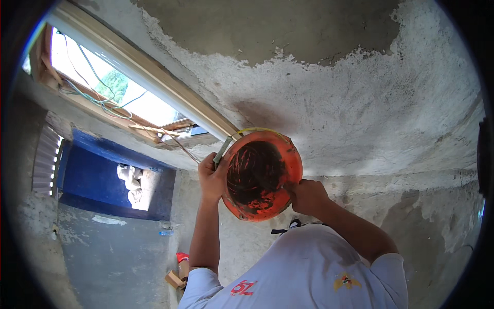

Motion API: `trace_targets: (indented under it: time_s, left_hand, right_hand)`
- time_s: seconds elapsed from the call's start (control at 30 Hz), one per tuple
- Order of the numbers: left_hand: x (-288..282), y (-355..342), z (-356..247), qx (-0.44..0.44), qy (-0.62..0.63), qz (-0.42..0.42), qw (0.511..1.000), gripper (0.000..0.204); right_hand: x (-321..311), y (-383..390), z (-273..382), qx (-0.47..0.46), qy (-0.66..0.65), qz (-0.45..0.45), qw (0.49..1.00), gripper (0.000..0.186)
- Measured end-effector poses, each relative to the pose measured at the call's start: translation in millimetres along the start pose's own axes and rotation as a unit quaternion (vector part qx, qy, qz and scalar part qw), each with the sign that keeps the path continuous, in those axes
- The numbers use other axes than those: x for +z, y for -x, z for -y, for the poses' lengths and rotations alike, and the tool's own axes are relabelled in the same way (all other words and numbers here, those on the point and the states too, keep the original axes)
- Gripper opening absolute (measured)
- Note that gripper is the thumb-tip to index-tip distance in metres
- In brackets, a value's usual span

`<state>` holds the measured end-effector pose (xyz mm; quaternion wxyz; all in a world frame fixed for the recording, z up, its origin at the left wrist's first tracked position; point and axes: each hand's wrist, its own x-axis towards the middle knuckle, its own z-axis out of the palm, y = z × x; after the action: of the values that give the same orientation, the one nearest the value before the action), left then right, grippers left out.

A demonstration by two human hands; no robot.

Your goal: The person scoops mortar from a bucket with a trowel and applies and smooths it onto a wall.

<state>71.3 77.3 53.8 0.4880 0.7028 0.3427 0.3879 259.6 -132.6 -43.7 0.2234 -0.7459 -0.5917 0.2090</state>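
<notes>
An orange bucket (297, 159) is tilted with its mouth facing me, its inside coated with dark, streaked residue. A thin yellow handle (257, 129) arcs over its far rim. My left hand (210, 179) is closed at the bucket's left side, gripping the rim. From the top of that hand sticks a narrow grey-green flat piece (222, 150), its kind unclear. At the lower right rim, my right hand (309, 198) makes a fist, with its fingertips at the bucket's inner edge. Whatever lies inside that fist is hidden.
A long pale bar (154, 67) runs from the upper left to behind the bucket. Beyond it is a window opening (123, 82) with loose wires. White sacks (135, 185) lie past a blue-walled doorway (92, 170). A cardboard box (175, 279) stands low at left. Patchy plaster covers the wall (350, 103).
</notes>
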Motion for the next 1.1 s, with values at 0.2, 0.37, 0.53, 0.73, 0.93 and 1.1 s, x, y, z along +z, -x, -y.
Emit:
trace_targets:
  time_s: [0.2, 0.37, 0.53, 0.73, 0.93, 1.1]
  left_hand:
    - [5.5, 2.8, -3.5, 0.030, -0.063, 0.028, 0.997, 0.037]
    - [12.5, 7.7, -5.5, 0.024, -0.116, 0.084, 0.989, 0.038]
    - [-23.4, 9.0, 23.3, 0.032, -0.139, 0.052, 0.988, 0.031]
    - [-35.9, 12.1, 42.0, -0.021, -0.003, -0.124, 0.992, 0.025]
    - [-26.8, 51.0, 53.4, -0.024, 0.038, -0.187, 0.981, 0.022]
    - [11.1, 62.9, 79.5, -0.014, 0.051, -0.190, 0.980, 0.022]
  right_hand:
    - [6.4, -18.2, -10.2, -0.024, -0.080, 0.032, 0.996, 0.028]
    - [19.5, -43.3, -27.3, -0.118, -0.267, 0.076, 0.953, 0.033]
    - [3.3, -33.7, -46.6, 0.028, -0.485, 0.233, 0.842, 0.035]
    - [-16.4, 22.5, -94.5, 0.114, -0.665, 0.203, 0.710, 0.047]
    - [-66.6, 69.9, -110.0, -0.026, -0.763, 0.094, 0.639, 0.045]
    - [-120.3, 95.6, -136.5, -0.110, -0.697, -0.090, 0.702, 0.048]
